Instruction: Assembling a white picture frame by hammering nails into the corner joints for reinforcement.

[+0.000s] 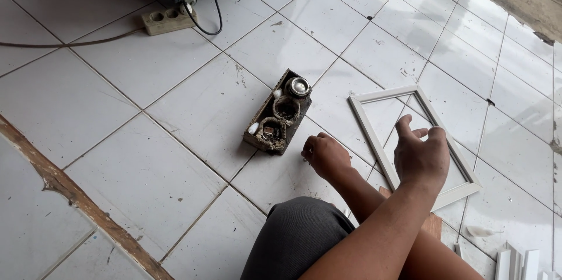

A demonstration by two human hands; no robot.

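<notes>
White frame (413,142), one only, lies on the floor (175,116) right of centre; your right hand (422,154) hovers over it, fingers (404,127) loosely spread, your left hand (325,155) curled beside one dirty tray (278,113).

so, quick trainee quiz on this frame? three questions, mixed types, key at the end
1. Which hand hovers open over the white frame?
2. What lies nearest the curled left hand? A) the power strip B) the dark tray of small round containers C) the blue cabinet
3. True or false: the white frame leans upright against a wall.

Key: 1. The right hand. 2. B. 3. False; it lies flat on the floor tiles.
</notes>
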